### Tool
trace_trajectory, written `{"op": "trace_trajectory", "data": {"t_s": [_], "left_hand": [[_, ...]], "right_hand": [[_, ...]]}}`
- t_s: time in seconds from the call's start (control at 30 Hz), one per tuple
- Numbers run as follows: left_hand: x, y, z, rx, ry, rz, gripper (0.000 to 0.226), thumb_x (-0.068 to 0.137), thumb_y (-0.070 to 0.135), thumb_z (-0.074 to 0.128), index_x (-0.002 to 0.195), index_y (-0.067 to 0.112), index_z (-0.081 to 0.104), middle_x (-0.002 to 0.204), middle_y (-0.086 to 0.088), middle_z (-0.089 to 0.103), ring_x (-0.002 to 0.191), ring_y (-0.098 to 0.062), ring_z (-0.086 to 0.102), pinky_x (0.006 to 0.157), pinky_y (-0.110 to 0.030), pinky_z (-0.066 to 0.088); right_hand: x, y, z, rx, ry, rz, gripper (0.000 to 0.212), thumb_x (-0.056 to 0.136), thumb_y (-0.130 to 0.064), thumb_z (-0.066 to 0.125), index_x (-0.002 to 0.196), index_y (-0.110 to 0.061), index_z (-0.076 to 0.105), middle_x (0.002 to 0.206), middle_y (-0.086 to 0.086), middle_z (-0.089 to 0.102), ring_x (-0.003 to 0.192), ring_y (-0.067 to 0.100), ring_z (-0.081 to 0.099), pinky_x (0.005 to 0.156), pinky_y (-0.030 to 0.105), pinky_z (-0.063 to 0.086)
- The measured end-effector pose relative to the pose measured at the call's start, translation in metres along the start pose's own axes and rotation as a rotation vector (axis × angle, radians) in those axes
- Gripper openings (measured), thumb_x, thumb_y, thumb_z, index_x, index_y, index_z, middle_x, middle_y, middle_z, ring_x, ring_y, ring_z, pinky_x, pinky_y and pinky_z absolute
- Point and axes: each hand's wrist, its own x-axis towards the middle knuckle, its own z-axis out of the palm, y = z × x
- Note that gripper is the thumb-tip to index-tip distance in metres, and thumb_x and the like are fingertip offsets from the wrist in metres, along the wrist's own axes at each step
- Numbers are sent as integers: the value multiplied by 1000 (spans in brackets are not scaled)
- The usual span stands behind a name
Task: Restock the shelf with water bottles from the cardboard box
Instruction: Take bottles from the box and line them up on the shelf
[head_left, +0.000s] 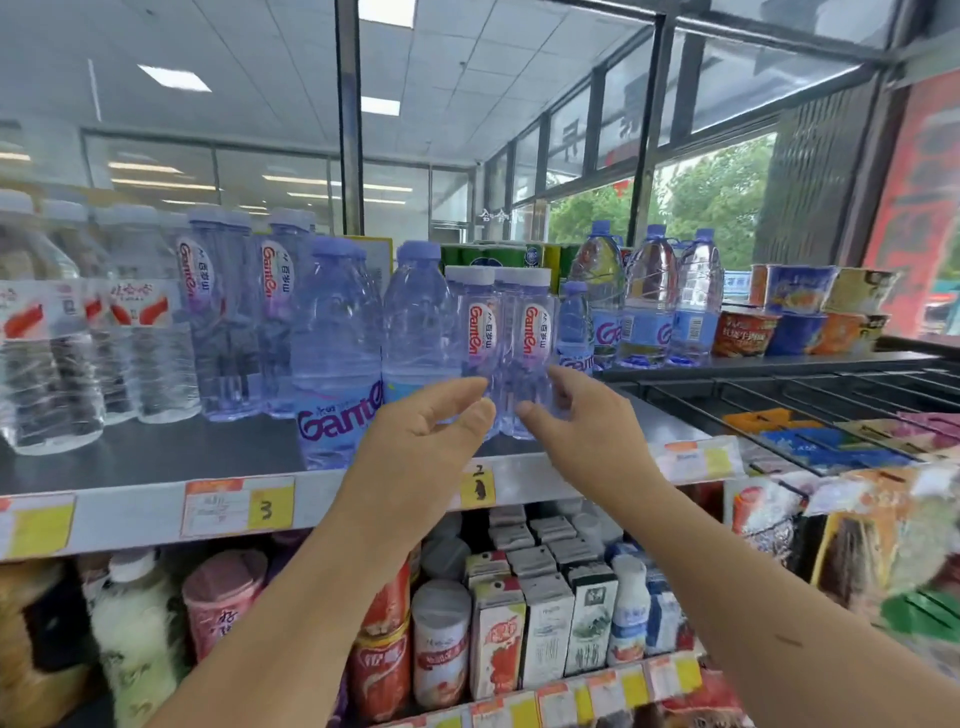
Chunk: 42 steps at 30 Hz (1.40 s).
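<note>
Left hand (415, 447) and right hand (592, 421) both bare — forearms bare to the frame edge; small dark mark on right forearm (753, 597).
</note>
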Motion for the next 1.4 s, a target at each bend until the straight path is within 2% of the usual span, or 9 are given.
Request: {"op": "trace_trajectory", "data": {"t_s": [0.2, 0.33, 0.53, 0.67, 0.73, 0.93, 1.07, 1.27, 1.4], "left_hand": [[-40, -35, -4, -97, -49, -35, 18, 95, 27, 64, 110, 34, 71, 114, 13, 73, 107, -7, 68, 95, -28, 50], [-95, -90, 1, -80, -55, -129, 20, 97, 18, 62, 106, 33, 70, 104, 16, 75, 101, -3, 70, 87, -17, 54], [-180, -171, 19, 31, -79, -368, 22, 97, 31, 61, 105, 49, 69, 117, 20, 70, 106, 3, 65, 89, -22, 51], [-243, -229, 40, 97, -51, -534, 24, 98, 27, 61, 117, 38, 70, 102, 14, 75, 93, -14, 70, 77, -30, 58], [-278, -263, 49, 132, -38, -603, 24, 98, 24, 61, 118, 33, 71, 100, 15, 74, 94, -6, 69, 82, -29, 56], [-382, -376, 65, 120, -38, -819, 26, 96, 24, 63, 93, 49, 69, 93, 34, 71, 99, -1, 69, 98, -40, 53], [-442, -461, 71, 71, 9, -924, 18, 84, 36, 61, 98, 45, 70, 100, 21, 75, 102, -6, 70, 101, -37, 52], [-522, -581, 77, 134, -19, -975, 23, 97, 26, 61, 116, 22, 73, 113, 3, 74, 106, -12, 70, 97, -38, 54], [-563, -643, 84, 32, 23, -1051, 22, 97, 25, 61, 116, 30, 71, 109, 13, 74, 102, -1, 70, 88, -21, 53]], "right_hand": [[-92, -11, 8, 5, -24, -52, 33, 90, -30, 66, 121, -17, 67, 117, -1, 67, 105, 12, 62, 91, 37, 52], [-161, 8, 29, 24, -191, 22, 29, 93, -25, 63, 121, -17, 67, 123, -2, 65, 112, 11, 59, 93, 38, 52], [-254, 57, 65, 122, -393, 172, 28, 95, -29, 61, 123, -25, 65, 124, -7, 62, 103, 5, 59, 88, 27, 53], [-325, 105, 103, 101, -512, 220, 27, 92, -22, 64, 119, -20, 68, 115, -2, 66, 96, 8, 60, 84, 22, 49], [-369, 135, 127, 89, -584, 243, 24, 87, -13, 66, 111, -14, 72, 107, 2, 69, 93, 8, 58, 81, 20, 46], [-519, 228, 212, -38, -929, 444, 28, 85, -22, 67, 113, -21, 72, 112, 2, 70, 99, 17, 63, 88, 25, 46], [-615, 281, 280, -158, -1210, 527, 31, 87, -30, 59, 117, -27, 68, 121, -2, 66, 109, 21, 61, 96, 34, 48], [-732, 346, 379, -288, -1502, 507, 31, 89, -27, 59, 117, -16, 65, 118, 10, 61, 109, 30, 59, 90, 33, 48], [-790, 376, 436, -392, -1671, 478, 30, 93, -28, 58, 118, -13, 62, 120, 13, 61, 107, 30, 59, 86, 34, 51]]}}
